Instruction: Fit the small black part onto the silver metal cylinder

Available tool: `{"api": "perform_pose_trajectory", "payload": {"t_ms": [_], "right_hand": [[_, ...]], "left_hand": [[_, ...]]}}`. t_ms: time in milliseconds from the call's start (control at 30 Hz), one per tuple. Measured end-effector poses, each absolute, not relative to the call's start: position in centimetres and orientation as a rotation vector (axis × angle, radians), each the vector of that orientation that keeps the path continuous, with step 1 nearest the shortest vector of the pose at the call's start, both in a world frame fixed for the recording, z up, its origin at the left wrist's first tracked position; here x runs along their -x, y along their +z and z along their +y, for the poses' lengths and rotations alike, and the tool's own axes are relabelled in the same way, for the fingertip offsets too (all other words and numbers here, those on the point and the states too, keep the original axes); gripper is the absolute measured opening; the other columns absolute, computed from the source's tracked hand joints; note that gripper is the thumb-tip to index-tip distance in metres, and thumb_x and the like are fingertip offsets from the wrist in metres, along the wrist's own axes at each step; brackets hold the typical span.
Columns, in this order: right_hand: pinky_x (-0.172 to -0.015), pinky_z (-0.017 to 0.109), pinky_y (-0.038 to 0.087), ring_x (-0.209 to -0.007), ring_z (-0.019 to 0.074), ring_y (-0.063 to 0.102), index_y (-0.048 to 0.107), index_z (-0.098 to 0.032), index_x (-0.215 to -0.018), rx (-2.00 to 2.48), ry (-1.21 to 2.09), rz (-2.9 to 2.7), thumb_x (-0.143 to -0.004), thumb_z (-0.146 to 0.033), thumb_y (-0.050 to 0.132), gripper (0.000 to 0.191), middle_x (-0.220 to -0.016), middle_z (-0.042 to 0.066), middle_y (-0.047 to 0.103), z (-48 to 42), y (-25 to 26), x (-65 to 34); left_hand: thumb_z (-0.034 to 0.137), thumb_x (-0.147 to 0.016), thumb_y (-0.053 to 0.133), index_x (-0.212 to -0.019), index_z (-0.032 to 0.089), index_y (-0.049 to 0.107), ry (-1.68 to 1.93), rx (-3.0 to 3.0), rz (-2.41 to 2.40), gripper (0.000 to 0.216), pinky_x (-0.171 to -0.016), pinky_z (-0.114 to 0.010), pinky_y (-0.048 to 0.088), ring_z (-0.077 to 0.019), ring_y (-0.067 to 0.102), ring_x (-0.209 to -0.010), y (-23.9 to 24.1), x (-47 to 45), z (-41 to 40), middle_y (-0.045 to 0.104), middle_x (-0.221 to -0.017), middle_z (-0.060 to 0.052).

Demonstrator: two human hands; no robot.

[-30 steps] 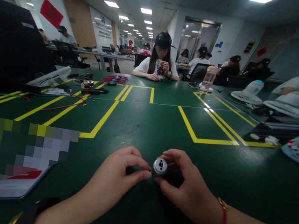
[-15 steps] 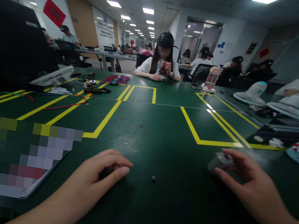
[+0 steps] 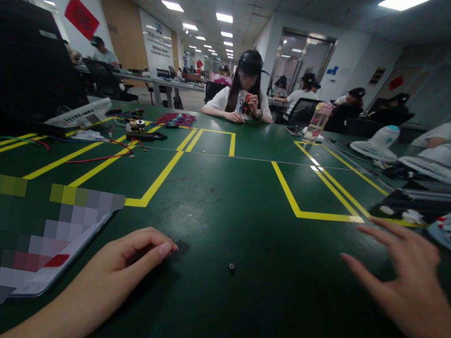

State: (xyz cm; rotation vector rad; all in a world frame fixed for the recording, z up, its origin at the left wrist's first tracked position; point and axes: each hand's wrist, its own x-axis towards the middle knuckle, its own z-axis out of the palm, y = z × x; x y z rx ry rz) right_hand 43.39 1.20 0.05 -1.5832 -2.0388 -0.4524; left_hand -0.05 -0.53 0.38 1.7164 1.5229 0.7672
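Left hand rests on the desk, fingertips pinched on a small black part. Right hand hovers spread and empty, well right of that part. A tiny screw lies just right of the part.

Left hand curled, grip pinched, right hand spread flat
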Motion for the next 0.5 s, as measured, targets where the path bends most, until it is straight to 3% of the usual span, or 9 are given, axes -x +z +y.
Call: {"api": "perform_pose_trajectory", "payload": {"t_ms": [67, 167, 300, 400, 500], "right_hand": [[-0.103, 0.045, 0.035, -0.126, 0.0252, 0.039, 0.051, -0.03, -0.122, 1.401, -0.142, -2.285, -0.084, -0.049, 0.055, 0.043, -0.135, 0.004, 0.043, 1.0, 0.3, -37.7], [-0.099, 0.041, 0.037, -0.121, 0.0207, 0.041, 0.056, -0.034, -0.12, 1.261, 0.293, -2.449, -0.085, -0.048, 0.056, 0.038, -0.132, 0.0, 0.047, 1.2, 0.1, -30.6], [-0.089, 0.034, 0.039, -0.1, 0.0137, 0.05, 0.065, -0.027, -0.097, 1.16, 0.53, -2.496, -0.09, -0.039, 0.051, 0.019, -0.106, 0.0, 0.059, 2.3, 0.5, -27.3], [-0.083, 0.028, 0.042, -0.094, 0.0113, 0.053, 0.061, -0.023, -0.099, 1.251, 0.465, -2.384, -0.091, -0.038, 0.047, 0.022, -0.102, 0.002, 0.059, 2.8, 1.9, -30.5], [-0.082, 0.029, 0.042, -0.096, 0.0137, 0.054, 0.059, -0.022, -0.104, 1.498, 0.036, -2.175, -0.091, -0.043, 0.045, 0.029, -0.108, 0.005, 0.059, 2.9, 3.4, -37.9]], "left_hand": [[0.044, -0.091, 0.052, -0.089, 0.027, 0.067, 0.773, -1.724, 1.525, 0.022, -0.076, -0.029, 0.047, -0.021, 0.063, -0.084, 0.4, 0.0, -0.5, 0.068, -0.085, 0.002], [0.043, -0.092, 0.052, -0.089, 0.027, 0.067, 0.756, -1.721, 1.531, 0.022, -0.076, -0.029, 0.046, -0.021, 0.063, -0.084, 0.4, 0.1, -0.5, 0.067, -0.085, 0.002], [0.043, -0.092, 0.052, -0.089, 0.027, 0.066, 0.743, -1.727, 1.516, 0.022, -0.079, -0.029, 0.044, -0.0208, 0.063, -0.087, 0.4, 0.4, -0.4, 0.066, -0.086, 0.002], [0.044, -0.092, 0.051, -0.088, 0.027, 0.066, 0.744, -1.72, 1.519, 0.023, -0.078, -0.029, 0.044, -0.0208, 0.062, -0.086, 0.4, 0.4, -0.3, 0.066, -0.086, 0.002], [0.045, -0.091, 0.051, -0.087, 0.027, 0.066, 0.741, -1.721, 1.523, 0.023, -0.076, -0.028, 0.045, -0.0206, 0.062, -0.084, 0.3, 0.3, -0.2, 0.065, -0.084, 0.003]]}}
